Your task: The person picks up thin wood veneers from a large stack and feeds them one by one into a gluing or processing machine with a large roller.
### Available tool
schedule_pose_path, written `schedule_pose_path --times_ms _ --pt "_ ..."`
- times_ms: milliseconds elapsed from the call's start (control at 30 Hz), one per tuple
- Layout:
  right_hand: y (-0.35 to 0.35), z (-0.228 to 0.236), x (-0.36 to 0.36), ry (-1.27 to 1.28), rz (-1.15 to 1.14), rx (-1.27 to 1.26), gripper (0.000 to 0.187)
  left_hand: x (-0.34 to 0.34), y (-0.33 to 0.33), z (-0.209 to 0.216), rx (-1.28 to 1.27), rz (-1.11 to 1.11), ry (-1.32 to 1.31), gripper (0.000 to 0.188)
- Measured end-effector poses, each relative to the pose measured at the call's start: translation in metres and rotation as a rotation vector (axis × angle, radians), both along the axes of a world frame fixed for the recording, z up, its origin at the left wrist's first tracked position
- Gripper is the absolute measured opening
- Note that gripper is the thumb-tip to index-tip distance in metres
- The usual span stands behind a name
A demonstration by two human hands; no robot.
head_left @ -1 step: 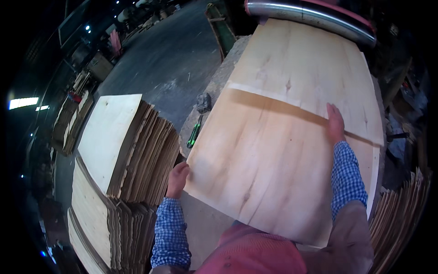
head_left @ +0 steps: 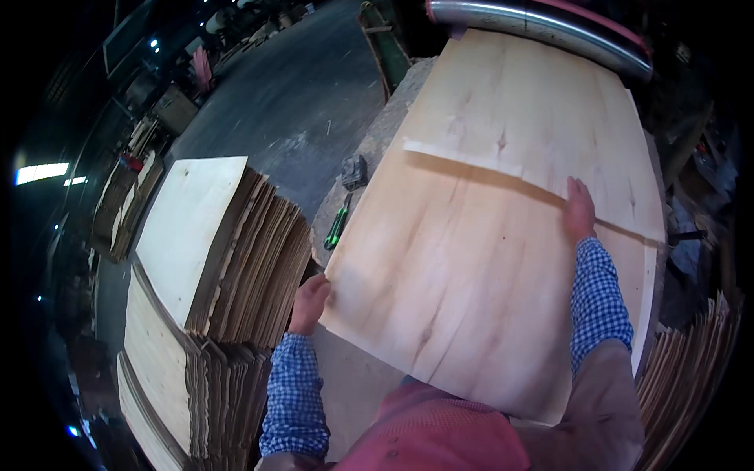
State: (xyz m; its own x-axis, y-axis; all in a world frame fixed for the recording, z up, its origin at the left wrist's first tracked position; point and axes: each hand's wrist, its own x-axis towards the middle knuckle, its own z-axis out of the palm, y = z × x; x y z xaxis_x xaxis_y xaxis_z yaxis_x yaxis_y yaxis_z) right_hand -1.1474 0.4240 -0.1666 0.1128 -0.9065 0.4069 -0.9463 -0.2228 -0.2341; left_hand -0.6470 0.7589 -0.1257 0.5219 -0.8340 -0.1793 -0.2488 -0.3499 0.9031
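Note:
A large pale wood veneer sheet [head_left: 455,275] lies in front of me, its near edge reaching my body. My left hand [head_left: 311,304] has its fingers curled around this sheet's left edge, near the close corner. Farther off, a second veneer sheet [head_left: 526,110] extends to a shiny metal roller [head_left: 542,30]. Its near edge is slightly raised over the first sheet and casts a shadow there. At the right, my right hand [head_left: 580,210] rests with fingers stretched out against that raised edge. The right thumb is hidden.
Left of the sheets, a green-and-black screwdriver-like tool [head_left: 338,226] and a dark block-shaped object [head_left: 354,172] lie on the worn table edge [head_left: 385,118]. Tall stacks of veneer [head_left: 192,235] stand at left. More upright sheets [head_left: 683,377] are at the lower right.
The whole picture has shifted slightly. Both hands keep nearly the same places on the sheets, and neither grip has visibly changed.

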Motion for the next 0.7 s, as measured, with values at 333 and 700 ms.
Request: schedule_pose_path --times_ms 333,700 --pt "0.160 -0.018 0.026 -0.017 0.072 0.140 0.039 0.045 -0.018 -0.006 0.232 -0.085 -0.262 0.035" --pt "0.393 0.010 0.041 0.011 0.101 0.329 0.067 -0.037 0.063 -0.053 -0.179 -0.210 1.220 0.054"
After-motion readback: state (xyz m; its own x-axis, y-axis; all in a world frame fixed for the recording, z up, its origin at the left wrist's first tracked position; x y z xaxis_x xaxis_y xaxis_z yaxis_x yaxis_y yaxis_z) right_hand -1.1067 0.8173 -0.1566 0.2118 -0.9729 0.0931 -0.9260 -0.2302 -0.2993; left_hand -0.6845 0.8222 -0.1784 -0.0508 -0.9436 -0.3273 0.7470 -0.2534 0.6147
